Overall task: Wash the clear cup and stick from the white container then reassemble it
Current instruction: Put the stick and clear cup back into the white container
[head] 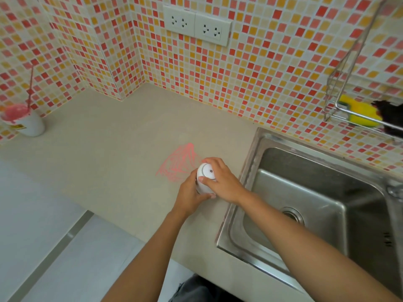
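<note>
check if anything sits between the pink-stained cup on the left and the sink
Yes: the left hand and right hand grip a white bottle right beside the sink, by a pink smear on the counter.

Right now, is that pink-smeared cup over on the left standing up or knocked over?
Upright. The cup sits in its white container on the counter, and the stick points upward from it.

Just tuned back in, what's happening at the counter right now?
Both hands are on a small white rounded object at the counter beside the sink: the left hand grips its lower part, the right hand wraps over its top. A pink smear lies on the counter just behind it. The white container with the pink-coated cup and stick stands far left by the wall, untouched.
</note>
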Demonstrator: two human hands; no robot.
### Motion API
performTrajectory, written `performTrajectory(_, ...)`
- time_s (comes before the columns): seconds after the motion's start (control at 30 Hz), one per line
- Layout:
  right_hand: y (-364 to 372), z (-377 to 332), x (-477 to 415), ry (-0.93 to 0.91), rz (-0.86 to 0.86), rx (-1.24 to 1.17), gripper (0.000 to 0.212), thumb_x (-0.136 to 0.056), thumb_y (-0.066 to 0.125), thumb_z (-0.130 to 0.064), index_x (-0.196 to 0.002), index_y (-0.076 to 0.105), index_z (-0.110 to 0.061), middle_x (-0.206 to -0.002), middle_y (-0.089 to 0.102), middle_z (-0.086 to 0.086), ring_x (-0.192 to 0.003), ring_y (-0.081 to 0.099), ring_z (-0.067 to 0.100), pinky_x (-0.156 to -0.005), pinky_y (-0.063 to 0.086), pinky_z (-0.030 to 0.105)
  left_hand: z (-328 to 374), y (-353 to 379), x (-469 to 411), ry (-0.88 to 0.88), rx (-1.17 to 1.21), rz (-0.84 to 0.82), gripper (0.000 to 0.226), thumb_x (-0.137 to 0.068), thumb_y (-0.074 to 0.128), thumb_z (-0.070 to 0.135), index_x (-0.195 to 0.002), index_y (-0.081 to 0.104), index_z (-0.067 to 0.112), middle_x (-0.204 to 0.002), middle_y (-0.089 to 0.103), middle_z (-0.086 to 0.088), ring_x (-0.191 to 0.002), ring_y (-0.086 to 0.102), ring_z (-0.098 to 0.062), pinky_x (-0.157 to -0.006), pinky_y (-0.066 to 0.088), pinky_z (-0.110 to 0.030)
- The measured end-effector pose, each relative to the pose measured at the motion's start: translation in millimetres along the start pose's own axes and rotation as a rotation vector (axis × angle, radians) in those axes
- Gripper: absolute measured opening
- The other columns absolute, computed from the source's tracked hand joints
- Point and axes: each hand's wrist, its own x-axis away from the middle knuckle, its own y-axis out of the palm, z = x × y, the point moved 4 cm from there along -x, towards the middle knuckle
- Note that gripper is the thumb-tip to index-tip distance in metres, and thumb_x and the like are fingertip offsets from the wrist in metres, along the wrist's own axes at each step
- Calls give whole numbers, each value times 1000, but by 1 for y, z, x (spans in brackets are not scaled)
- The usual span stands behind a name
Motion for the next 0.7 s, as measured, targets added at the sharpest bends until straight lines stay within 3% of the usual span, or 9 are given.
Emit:
performTrajectory(0.1,-1,-2,0,13,-22,-47,57,-88,60,-42,-138,35,-31,-142,32,-9,-128,37,18,-97,39,31,3,0,0,8,-23,-24,81,-66,86,21,-133,41,35,-120,58,17,-109,57,1,-85,47,-11)
performTrajectory(0.17,-4,-4,1,35,-37,-137,67,-86,60,-49,-143,27,-36,-151,25,-12,-143,18,19,-110,25,35,9,-2,2,15,-50,-74,79,-71,80,13,-136,39,29,-128,55,11,-119,54,-9,-92,45,-17)
performTrajectory(0.23,-14,-5,5,60,51,-205,73,-88,56,-53,-149,19,-35,-158,15,-14,-146,-3,12,-112,10,34,14,-6,4,44,-84,-122,78,-77,67,8,-144,29,20,-145,42,0,-135,41,-18,-108,38,-31)
performTrajectory(0.3,-27,-1,14,73,230,-194,67,-93,50,-49,-150,23,-28,-158,17,-10,-146,-3,9,-114,7,30,15,-18,11,-25,-122,-49,86,-81,58,4,-152,11,12,-159,18,-5,-146,19,-20,-118,19,-33)
performTrajectory(0.37,-34,11,30,72,334,-92,62,-96,46,-47,-150,28,-22,-158,21,-6,-147,2,9,-118,8,30,20,-29,19,-27,-140,106,87,-82,54,3,-153,4,10,-161,8,-5,-149,9,-19,-119,11,-32)
performTrajectory(0.53,-44,71,76,151,250,262,75,-96,35,-55,-153,12,-12,-160,3,1,-146,-9,15,-120,-1,36,69,-14,25,210,-253,264,81,-86,46,20,-153,1,9,-162,2,-3,-149,2,-17,-121,8,-34)
performTrajectory(0.7,-109,102,123,210,402,331,68,-99,24,-50,-152,6,-11,-160,-2,0,-145,-11,11,-120,3,40,131,59,13,478,-478,136,70,-97,39,30,-153,3,12,-162,-3,-1,-148,-8,-12,-118,2,-26)
